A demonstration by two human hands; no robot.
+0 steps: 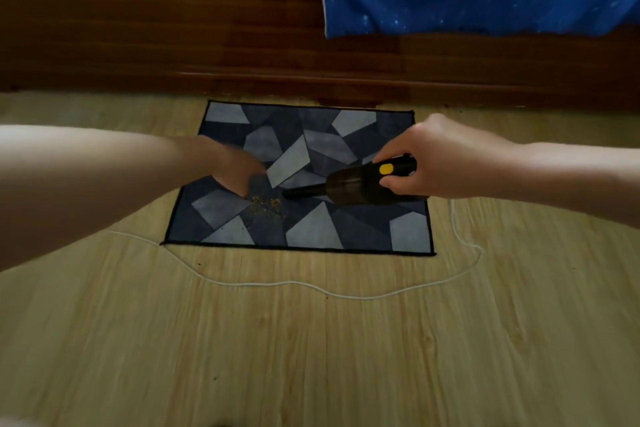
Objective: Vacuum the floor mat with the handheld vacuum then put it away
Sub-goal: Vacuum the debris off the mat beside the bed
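Handheld vacuum [360, 184] held low over the floor mat [311, 229], its nozzle beside a patch of yellowish crumbs [266, 206].
The right hand [433, 159] curls round the black plastic handle near the yellow button, hiding its rear end; the smoky barrel tapers to a slim nozzle. The left hand [228, 166] is blurred over the flat, angular grey-and-navy mat, so I cannot tell how its fingers lie. A thin white cord [277, 284] snakes across the pale wood-grain floor [311, 357].

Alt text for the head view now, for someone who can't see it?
The right hand grips a black handheld vacuum, its nozzle aimed at yellowish crumbs on a grey geometric floor mat. The blurred left hand hangs over the mat beside the crumbs; a white cord trails across the wooden floor.
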